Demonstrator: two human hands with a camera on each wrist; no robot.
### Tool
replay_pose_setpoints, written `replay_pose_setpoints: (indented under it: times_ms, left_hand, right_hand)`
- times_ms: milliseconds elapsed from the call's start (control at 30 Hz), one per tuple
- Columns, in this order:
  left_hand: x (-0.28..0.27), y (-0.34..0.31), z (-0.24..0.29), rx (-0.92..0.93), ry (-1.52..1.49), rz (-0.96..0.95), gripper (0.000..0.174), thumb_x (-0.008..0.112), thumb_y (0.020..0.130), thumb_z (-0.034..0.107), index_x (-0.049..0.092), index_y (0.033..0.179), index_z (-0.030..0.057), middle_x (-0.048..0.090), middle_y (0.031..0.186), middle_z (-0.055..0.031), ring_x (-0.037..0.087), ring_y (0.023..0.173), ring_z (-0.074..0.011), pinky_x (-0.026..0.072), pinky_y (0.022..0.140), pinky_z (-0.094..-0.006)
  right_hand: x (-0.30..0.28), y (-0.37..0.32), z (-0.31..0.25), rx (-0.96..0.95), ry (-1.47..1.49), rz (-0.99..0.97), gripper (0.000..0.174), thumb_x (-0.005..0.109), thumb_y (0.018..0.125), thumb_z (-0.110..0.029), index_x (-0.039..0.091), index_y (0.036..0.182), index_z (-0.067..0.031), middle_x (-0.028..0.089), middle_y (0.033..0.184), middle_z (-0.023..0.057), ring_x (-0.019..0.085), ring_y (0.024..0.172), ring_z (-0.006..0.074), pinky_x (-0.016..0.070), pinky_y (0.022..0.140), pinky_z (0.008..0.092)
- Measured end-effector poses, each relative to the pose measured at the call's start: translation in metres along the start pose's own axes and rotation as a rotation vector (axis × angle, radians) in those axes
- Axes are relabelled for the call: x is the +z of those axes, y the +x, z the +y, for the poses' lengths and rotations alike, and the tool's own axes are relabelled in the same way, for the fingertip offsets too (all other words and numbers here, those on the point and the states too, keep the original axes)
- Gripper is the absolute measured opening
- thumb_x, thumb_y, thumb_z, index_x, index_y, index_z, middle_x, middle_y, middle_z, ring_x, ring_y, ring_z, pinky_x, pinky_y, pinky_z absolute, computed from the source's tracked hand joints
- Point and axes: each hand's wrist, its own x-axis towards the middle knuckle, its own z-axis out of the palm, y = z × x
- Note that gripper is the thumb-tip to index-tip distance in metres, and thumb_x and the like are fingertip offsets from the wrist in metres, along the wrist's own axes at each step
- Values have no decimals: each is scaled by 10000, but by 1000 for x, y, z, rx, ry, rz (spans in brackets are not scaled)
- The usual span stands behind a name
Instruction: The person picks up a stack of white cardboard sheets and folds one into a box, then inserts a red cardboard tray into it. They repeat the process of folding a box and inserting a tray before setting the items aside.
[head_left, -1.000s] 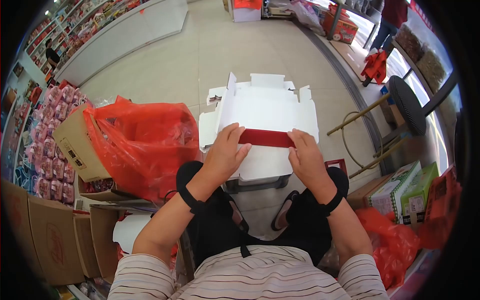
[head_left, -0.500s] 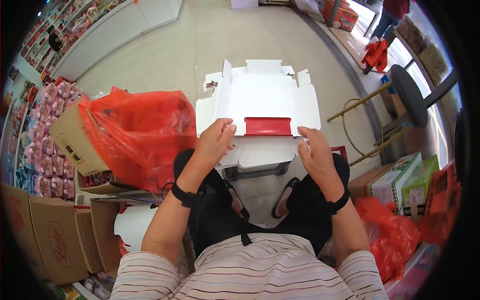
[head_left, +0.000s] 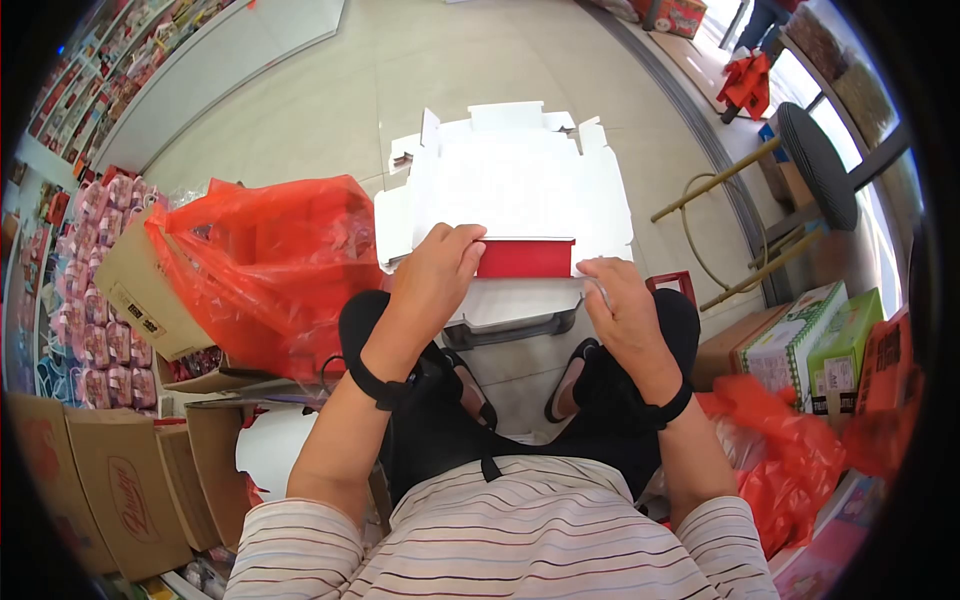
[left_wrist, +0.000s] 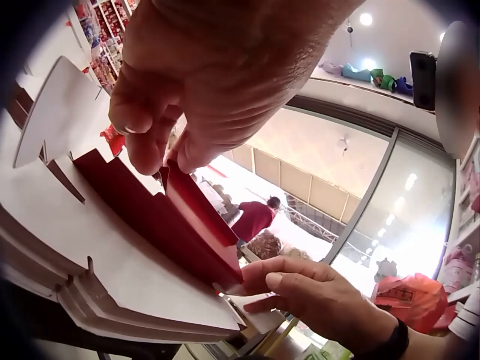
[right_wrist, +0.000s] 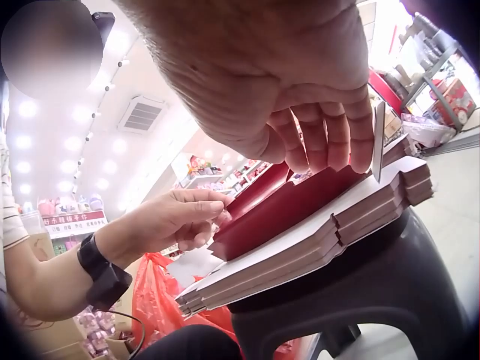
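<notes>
A stack of flat white cardboard box blanks (head_left: 510,180) with cut tabs lies before me. The near edge of the top blank is folded up, showing its red outer side as a strip (head_left: 525,259). My left hand (head_left: 437,275) pinches the left end of this red strip between thumb and fingers. At the other end, my right hand (head_left: 625,310) grips the corner, its fingers bent over the red panel beside a raised white tab (right_wrist: 379,142). The left wrist view shows the red panel (left_wrist: 150,217) creased into a narrow channel.
Under the blanks stands a dark plastic stool (right_wrist: 390,262). A large red plastic bag (head_left: 290,260) and an open carton (head_left: 150,290) are at the left. A round stool with brass-coloured legs (head_left: 815,165) and several boxes (head_left: 790,340) stand at the right.
Both hands gripped the red strip's ends, came off them half a second ago, and now hold the ends again. The head view has tilted slightly downward.
</notes>
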Motion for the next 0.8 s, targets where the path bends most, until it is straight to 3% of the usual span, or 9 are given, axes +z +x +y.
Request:
replay_pose_setpoints:
  times_ms: [100,300,400,500,533,633,767,800]
  left_hand:
    - [-4,-6,11,14,72,17,255,656,1015,162,709,1248,73,707,1093,-128,715,843,-307,575,723,-375]
    - [-4,-25,22,105,143,67,286,688,986,116,705,1271,98,683,1164,-119,722,831,-300,579,707,-384]
    - [-8,-37,28,33,77,32,313,751,925,103,702,1234,86,670,1147,-117,707,886,-313,574,749,-396]
    - [-11,-45,25,202,122,57,339,807,847,103,697,1166,72,654,1118,-107,654,950,-301,546,791,-408]
    - [-12,-49,28,172,143,14,322,828,802,96,695,1094,78,665,1094,-88,622,1080,-316,496,902,-427]
    - [-10,-54,26,210,188,-57,307,814,798,74,688,1077,93,672,1079,-74,617,1084,-298,472,902,-427]
    - [5,-62,22,228,172,-118,348,806,790,69,669,1109,89,680,1081,-69,617,1077,-288,466,906,-425]
    - [9,-64,21,238,160,-109,360,804,792,72,665,1123,87,681,1086,-71,616,1076,-287,463,909,-425]
  right_hand:
    - [0,-1,-1,-9,5,9,245,646,914,-11,712,1150,-4,699,1110,156,647,1087,351,535,945,416]
    - [-2,-3,-3,9,22,17,238,647,911,-8,715,1139,-5,700,1106,157,654,1075,352,542,938,422]
    - [-3,-4,-3,4,33,11,235,647,907,-7,711,1134,-2,700,1105,160,653,1075,357,541,935,422]
    - [-12,-4,-4,-7,24,43,246,645,905,-6,697,1145,2,699,1110,165,652,1080,367,537,930,420]
    - [-16,-3,-3,-12,19,59,252,644,904,-5,691,1151,3,698,1113,167,651,1082,371,535,929,419]
    - [-31,3,11,58,-43,133,264,629,912,-12,675,1172,2,692,1116,179,645,1088,379,532,925,411]
    - [-45,11,24,303,9,138,248,612,945,-46,661,1179,21,680,1069,201,665,969,379,531,882,431]
    - [-49,10,30,310,-47,84,228,614,961,-92,673,1141,35,672,993,203,670,906,371,528,829,432]
